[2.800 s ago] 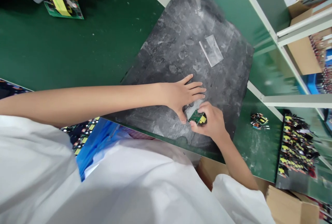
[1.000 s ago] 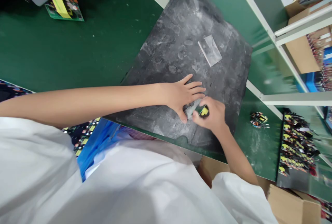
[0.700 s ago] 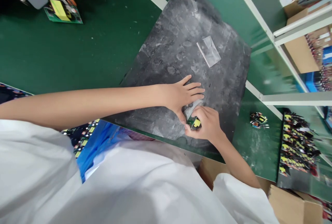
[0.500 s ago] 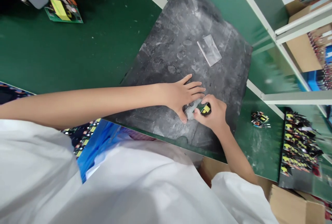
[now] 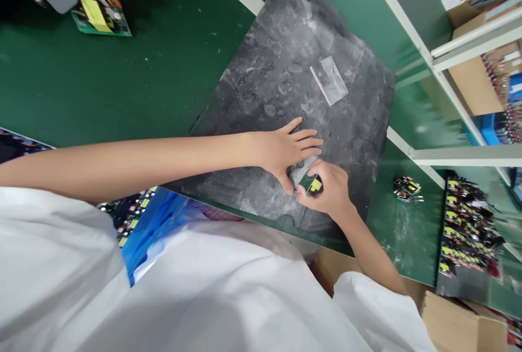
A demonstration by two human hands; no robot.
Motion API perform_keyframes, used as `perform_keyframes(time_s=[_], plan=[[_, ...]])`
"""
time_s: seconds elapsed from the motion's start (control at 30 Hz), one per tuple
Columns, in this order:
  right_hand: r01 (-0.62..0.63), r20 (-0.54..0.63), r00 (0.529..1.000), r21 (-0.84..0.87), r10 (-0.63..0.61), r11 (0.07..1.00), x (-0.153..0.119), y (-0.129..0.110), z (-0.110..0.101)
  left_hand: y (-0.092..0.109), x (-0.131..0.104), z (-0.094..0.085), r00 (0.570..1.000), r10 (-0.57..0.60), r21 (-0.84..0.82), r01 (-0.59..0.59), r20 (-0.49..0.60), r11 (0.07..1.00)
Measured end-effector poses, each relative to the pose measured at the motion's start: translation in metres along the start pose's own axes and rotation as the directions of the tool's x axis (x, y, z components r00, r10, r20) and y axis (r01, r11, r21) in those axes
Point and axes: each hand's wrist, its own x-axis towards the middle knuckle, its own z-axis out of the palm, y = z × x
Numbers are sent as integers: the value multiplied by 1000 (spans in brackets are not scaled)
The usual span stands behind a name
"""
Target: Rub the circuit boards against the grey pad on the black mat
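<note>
My left hand (image 5: 291, 148) lies flat on the black mat (image 5: 261, 85), fingers spread, with its thumb beside a small clear or greyish piece (image 5: 299, 172) whose shape I cannot fully make out. Between the thumb and fingers of my right hand (image 5: 330, 189) is a small green circuit board (image 5: 312, 183) with a yellow patch on it. The board is held just right of my left thumb, over the greyish piece. Farther up the mat rests a flat clear plastic sleeve (image 5: 330, 81).
Circuit boards with yellow tape (image 5: 100, 14) lie at the upper left of the green bench (image 5: 163, 80). A small part with wires (image 5: 408, 189) sits to the right, near a black tray of similar parts (image 5: 468, 227). White frame bars (image 5: 473, 156) cross the right side; a cardboard box (image 5: 448, 319) stands below.
My right hand has moved a little left and down with the circuit board, closer to my left thumb. My left hand has stayed in place.
</note>
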Motion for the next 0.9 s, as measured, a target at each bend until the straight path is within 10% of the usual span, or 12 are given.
perform_keyframes(time_s=[0.9], plan=[[37,33,999,-17,-36,999,4,-7,0,-1,0,0,1000,-12,11,12,-1,1000]])
